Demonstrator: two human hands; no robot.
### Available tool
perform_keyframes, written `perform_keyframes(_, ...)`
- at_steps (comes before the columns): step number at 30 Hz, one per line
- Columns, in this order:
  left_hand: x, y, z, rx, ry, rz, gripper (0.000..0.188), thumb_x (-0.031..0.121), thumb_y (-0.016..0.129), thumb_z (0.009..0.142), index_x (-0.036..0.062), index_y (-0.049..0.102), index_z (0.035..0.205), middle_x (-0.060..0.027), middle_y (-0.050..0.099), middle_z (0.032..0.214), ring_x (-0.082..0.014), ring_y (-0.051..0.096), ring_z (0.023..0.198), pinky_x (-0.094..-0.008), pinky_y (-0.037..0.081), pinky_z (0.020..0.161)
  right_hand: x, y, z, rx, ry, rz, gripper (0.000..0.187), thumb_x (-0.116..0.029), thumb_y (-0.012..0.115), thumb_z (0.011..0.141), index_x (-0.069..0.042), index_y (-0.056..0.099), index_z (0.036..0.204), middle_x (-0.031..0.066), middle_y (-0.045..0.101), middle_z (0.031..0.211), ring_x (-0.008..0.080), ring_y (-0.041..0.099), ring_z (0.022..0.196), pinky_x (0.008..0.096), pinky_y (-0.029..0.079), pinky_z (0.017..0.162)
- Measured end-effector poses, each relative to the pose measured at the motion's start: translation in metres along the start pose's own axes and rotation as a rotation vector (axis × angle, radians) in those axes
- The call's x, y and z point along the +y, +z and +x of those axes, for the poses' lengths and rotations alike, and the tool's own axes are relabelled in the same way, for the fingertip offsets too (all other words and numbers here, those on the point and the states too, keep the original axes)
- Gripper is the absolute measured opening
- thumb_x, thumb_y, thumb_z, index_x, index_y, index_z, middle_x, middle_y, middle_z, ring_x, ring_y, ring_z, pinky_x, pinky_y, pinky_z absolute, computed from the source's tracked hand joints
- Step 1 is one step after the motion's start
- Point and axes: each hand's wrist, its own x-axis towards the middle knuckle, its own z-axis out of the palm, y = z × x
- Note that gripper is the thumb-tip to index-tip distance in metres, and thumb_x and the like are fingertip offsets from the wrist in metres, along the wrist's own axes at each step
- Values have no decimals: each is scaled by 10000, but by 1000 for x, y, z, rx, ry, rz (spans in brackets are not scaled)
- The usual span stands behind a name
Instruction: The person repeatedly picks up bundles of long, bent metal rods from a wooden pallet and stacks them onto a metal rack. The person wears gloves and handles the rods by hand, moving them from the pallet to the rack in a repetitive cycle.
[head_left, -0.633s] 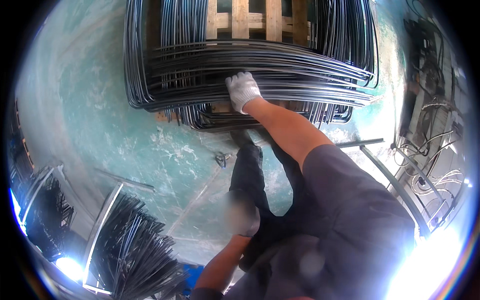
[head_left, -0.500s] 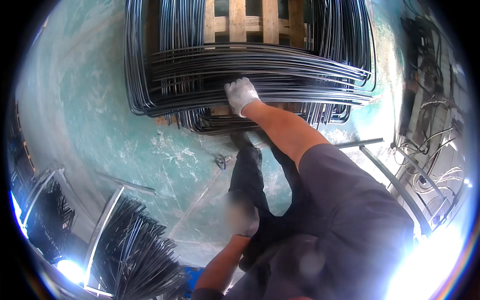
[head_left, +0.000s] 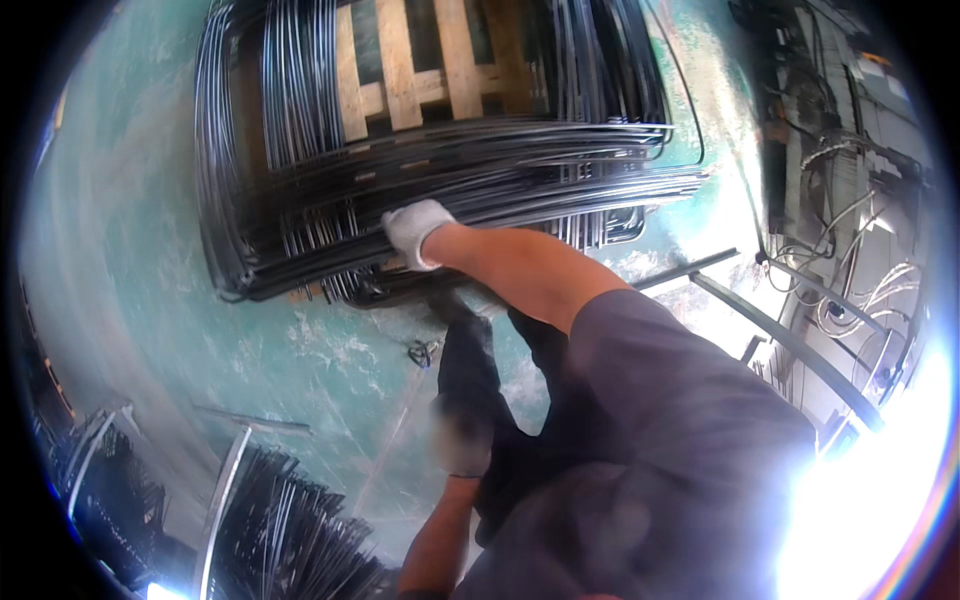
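A large stack of dark, thin metal rods bent into rectangular frames [head_left: 520, 160] lies in front of me on a wooden pallet [head_left: 398, 70]. My right hand [head_left: 418, 232], in a whitish knitted glove, is closed over the near side of the stack, its fingers curled round the rods; how many it grips is hidden. By my left thigh hangs my gloved left hand [head_left: 465, 440], blurred, with its fingers not readable and no object visible in it.
Loose dark rods [head_left: 290, 530] fill a metal rack [head_left: 222, 500] at the lower left. To the right stands a metal bar frame [head_left: 790, 340], with cables [head_left: 860, 290] beyond it. A small dark object [head_left: 422, 352] lies on the worn green floor [head_left: 300, 360] near my feet.
The view has turned and shifted, so the stack appears tilted and farther left. My right hand stays on the near rods, and my left hand remains by the thigh.
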Motion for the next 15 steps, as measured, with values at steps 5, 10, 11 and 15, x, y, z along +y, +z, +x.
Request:
perform_keyframes(5,-59,23,37,9,-12,-386,154,185,710,854,67,686,949,-125,673,830,-319,652,792,-426,520,749,-33,-62,-39,69,-90,-75,359,-180,730,780,-5,654,1084,214,729,977,396,706,980,471,567,820)
perform_keyframes(10,13,-53,150,-90,-442,-1598,285,215,620,987,41,625,1213,-115,696,1035,-257,649,974,-424,509,919,-60,-147,-89,28,-103,-129,341,-154,699,765,4,713,1067,221,735,1011,389,709,1000,448,572,837)
perform_keyframes(11,28,-72,172,-118,-391,-1708,322,219,638,977,34,614,1240,-120,696,1073,-265,644,1013,-438,503,961,-63,-163,-100,30,-102,-142,328,-150,690,769,3,726,1056,221,736,1009,386,711,996,442,573,833)
perform_keyframes(15,68,-130,246,-175,-7,-1989,438,94,675,881,-1,601,1302,-165,661,1269,-334,601,1205,-502,424,1124,-69,-208,-134,22,-163,-185,264,-165,676,783,-13,762,980,213,741,970,375,721,960,427,578,782)
